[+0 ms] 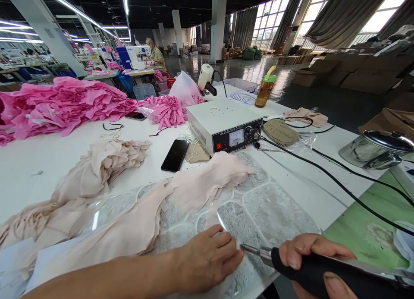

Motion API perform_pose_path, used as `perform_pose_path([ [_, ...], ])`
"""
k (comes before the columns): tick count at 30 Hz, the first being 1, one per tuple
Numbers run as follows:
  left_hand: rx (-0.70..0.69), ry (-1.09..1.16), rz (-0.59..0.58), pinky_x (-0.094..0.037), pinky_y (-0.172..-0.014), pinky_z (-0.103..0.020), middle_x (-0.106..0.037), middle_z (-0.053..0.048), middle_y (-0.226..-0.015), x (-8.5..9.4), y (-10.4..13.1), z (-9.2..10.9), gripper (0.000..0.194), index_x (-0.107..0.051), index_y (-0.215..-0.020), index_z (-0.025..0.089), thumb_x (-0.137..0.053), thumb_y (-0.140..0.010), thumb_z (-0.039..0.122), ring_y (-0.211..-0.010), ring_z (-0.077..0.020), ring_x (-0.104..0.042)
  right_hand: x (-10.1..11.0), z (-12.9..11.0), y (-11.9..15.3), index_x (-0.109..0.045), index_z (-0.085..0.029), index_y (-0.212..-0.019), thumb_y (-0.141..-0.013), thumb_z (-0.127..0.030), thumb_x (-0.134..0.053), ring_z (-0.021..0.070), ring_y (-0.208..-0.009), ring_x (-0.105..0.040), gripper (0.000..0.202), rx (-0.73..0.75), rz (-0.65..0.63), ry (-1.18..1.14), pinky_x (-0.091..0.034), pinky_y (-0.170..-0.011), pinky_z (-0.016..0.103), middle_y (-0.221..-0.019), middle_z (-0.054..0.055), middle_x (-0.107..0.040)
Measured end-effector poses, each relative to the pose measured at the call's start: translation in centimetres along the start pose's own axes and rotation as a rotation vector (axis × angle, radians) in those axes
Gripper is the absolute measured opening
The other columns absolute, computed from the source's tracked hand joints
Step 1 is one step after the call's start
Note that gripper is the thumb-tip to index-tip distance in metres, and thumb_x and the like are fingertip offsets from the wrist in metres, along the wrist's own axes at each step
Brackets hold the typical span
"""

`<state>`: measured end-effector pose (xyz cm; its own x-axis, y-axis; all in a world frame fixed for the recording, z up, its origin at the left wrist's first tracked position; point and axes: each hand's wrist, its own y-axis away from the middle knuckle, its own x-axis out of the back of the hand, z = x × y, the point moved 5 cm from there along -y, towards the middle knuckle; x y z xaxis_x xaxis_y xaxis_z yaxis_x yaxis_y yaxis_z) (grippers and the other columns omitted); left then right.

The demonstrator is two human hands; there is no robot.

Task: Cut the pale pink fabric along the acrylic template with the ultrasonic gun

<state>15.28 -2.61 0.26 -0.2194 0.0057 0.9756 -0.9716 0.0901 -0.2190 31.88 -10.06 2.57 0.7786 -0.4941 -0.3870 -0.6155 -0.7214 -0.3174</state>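
My left hand presses down with curled fingers on a thin pale pink fabric piece, most of which is hidden beneath it. The fabric lies on a grey stone-patterned mat. In my right hand is a black-handled ultrasonic cutter, its metal tip almost at my left fingertips. Pale pink fabric pieces lie stacked beyond my left hand, and a longer stack stretches left. Behind them stands a white control box with a dial and a black cable plugged into its front.
A phone lies left of the box. Pink fabric is heaped at the far left. A bottle stands behind the box, a metal pot at the right. A person sits at a sewing machine in the background.
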Motion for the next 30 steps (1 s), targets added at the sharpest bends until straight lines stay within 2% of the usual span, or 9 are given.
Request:
perform_pose_path([
  [9, 0.005, -0.014, 0.009, -0.041, -0.081, -0.035, -0.059, -0.010, -0.095, 0.1, 0.0, 0.1, 0.021, -0.058, -0.113, 0.007, -0.044, -0.098, 0.013, -0.082, -0.0193, -0.052, -0.6, 0.5, 0.1, -0.055, -0.024, -0.090, -0.089, -0.033, -0.056, 0.0151, -0.061, -0.056, 0.010, 0.025, -0.084, 0.051, -0.055, -0.055, 0.033, -0.076, 0.001, -0.052],
  [15, 0.014, -0.012, 0.014, -0.041, -0.083, -0.035, -0.060, -0.009, -0.096, 0.1, 0.0, 0.1, 0.021, -0.058, -0.112, 0.008, -0.042, -0.099, 0.013, -0.083, -0.0188, -0.053, -1.1, 0.0, -0.1, -0.055, -0.025, -0.088, -0.089, -0.029, -0.057, 0.0150, -0.061, -0.056, 0.005, 0.045, -0.129, 0.090, -0.055, -0.055, 0.034, -0.078, 0.001, -0.053],
  [24, 0.040, 0.020, 0.005, -0.044, -0.083, -0.035, -0.061, -0.010, -0.096, 0.1, 0.1, 0.0, 0.024, -0.056, -0.116, 0.007, -0.038, -0.101, 0.012, -0.085, -0.0186, -0.055, 0.8, 0.0, 0.4, -0.056, -0.025, -0.093, -0.087, -0.035, -0.057, 0.0154, -0.061, -0.056, 0.011, 0.003, -0.117, 0.049, -0.054, -0.056, 0.034, -0.077, 0.002, -0.053],
  [30, 0.056, 0.044, 0.068, -0.045, -0.088, -0.037, -0.063, -0.014, -0.103, 0.6, 1.1, 0.1, 0.029, -0.057, -0.113, 0.005, -0.031, -0.101, 0.009, -0.092, -0.0203, -0.057, 0.8, -0.4, 0.7, -0.055, -0.026, -0.094, -0.089, -0.035, -0.056, 0.0165, -0.064, -0.058, 0.010, -0.012, -0.139, 0.074, -0.054, -0.059, 0.036, -0.079, 0.002, -0.053],
])
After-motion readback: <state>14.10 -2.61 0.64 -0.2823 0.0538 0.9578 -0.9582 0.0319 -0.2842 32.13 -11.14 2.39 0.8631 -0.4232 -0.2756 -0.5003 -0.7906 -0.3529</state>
